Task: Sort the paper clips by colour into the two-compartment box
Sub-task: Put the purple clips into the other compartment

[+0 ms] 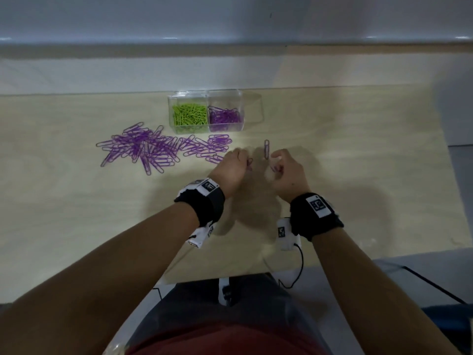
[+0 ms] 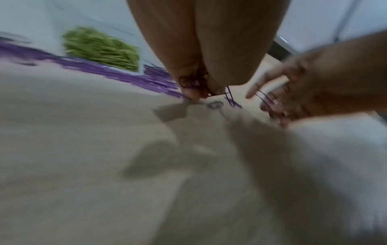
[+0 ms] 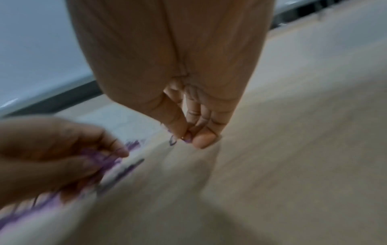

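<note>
A clear two-compartment box (image 1: pixel 240 94) stands at the back of the table, with green clips (image 1: pixel 190 114) in its left half and purple clips (image 1: pixel 224 115) in its right half. A spread of purple clips (image 1: pixel 153 149) lies left of centre. One single purple clip (image 1: pixel 266 149) lies between my hands. My left hand (image 1: pixel 234 167) holds several purple clips (image 2: pixel 193 82) in its curled fingers. My right hand (image 1: pixel 284 172) pinches a purple clip (image 3: pixel 187 138) between thumb and fingers just above the table.
The wooden table (image 1: pixel 358 155) ends at a pale wall behind the box. Its front edge is near my body, with a black cable (image 1: pixel 297 275) hanging there. Bare wood lies to the right of my hands.
</note>
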